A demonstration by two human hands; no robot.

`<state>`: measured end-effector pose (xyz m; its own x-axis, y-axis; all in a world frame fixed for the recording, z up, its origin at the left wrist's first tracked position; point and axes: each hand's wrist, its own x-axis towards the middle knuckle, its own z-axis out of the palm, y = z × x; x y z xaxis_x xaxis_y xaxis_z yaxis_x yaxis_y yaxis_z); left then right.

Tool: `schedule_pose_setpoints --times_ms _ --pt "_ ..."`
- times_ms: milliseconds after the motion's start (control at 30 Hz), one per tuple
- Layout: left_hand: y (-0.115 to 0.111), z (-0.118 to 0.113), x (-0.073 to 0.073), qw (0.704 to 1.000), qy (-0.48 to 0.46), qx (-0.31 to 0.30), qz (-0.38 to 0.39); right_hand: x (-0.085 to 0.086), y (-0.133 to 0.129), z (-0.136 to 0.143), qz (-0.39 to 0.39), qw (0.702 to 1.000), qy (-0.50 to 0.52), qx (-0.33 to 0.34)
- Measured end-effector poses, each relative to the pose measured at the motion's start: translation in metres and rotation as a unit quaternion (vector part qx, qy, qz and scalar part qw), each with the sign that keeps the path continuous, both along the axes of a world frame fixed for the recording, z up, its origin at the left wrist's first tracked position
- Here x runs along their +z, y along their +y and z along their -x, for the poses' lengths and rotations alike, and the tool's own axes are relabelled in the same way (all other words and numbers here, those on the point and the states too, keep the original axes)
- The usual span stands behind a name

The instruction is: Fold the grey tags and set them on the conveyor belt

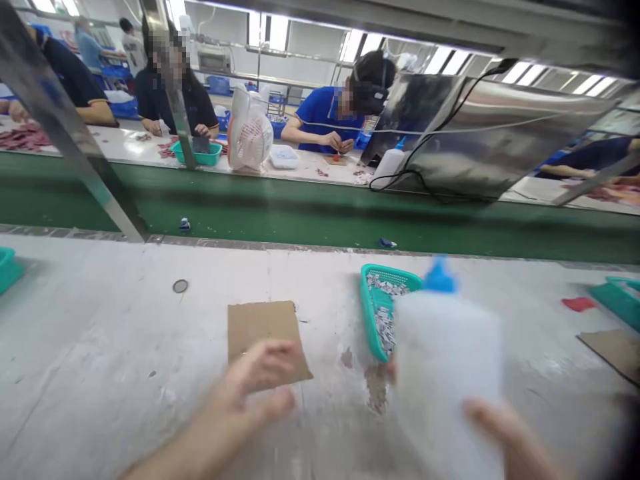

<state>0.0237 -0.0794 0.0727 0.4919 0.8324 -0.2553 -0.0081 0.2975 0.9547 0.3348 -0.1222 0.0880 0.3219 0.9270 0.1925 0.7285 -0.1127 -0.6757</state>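
Observation:
A white squeeze bottle (450, 373) with a blue pointed cap stands upright in my right hand (493, 427). My thumb lies on its near side, and the other fingers are mostly hidden behind it. To the left, my left hand (257, 383) is blurred, with fingers apart and nothing in them. It hovers over the lower part of a brown cardboard piece (263, 327) on the white bench. Partly behind the bottle sits a teal basket (369, 313) holding many small grey-white pieces (385, 327).
A small round disc (180, 286) lies left on the bench (125, 347). At the right are a red scrap (579, 304), another cardboard piece (613, 353) and a teal basket (620, 300). A metal post (75, 127) rises at left. Beyond a green belt (280, 210), several people work.

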Motion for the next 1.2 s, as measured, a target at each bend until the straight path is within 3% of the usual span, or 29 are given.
schedule_pose_setpoints --times_ms 100,167,333,533,733,1200 --pt "-0.038 -0.026 -0.020 0.969 -0.189 -0.081 0.139 -0.010 -0.016 0.055 0.110 0.977 -0.030 0.181" --pt "-0.051 -0.045 -0.031 0.938 -0.275 -0.032 0.209 -0.009 -0.018 0.077 0.117 0.962 -0.087 0.229" --pt "-0.059 -0.076 -0.032 0.858 -0.326 0.090 0.387 0.002 -0.015 0.094 0.075 0.925 -0.248 0.276" --pt "-0.059 -0.086 -0.024 0.782 -0.380 0.155 0.469 0.019 -0.012 0.106 0.057 0.859 -0.422 0.284" --pt "-0.059 -0.086 -0.023 0.770 -0.379 0.159 0.488 0.028 -0.007 0.112 0.053 0.819 -0.486 0.300" --pt "-0.054 -0.079 -0.014 0.775 -0.393 0.162 0.468 0.031 -0.004 0.115 0.074 0.817 -0.488 0.299"
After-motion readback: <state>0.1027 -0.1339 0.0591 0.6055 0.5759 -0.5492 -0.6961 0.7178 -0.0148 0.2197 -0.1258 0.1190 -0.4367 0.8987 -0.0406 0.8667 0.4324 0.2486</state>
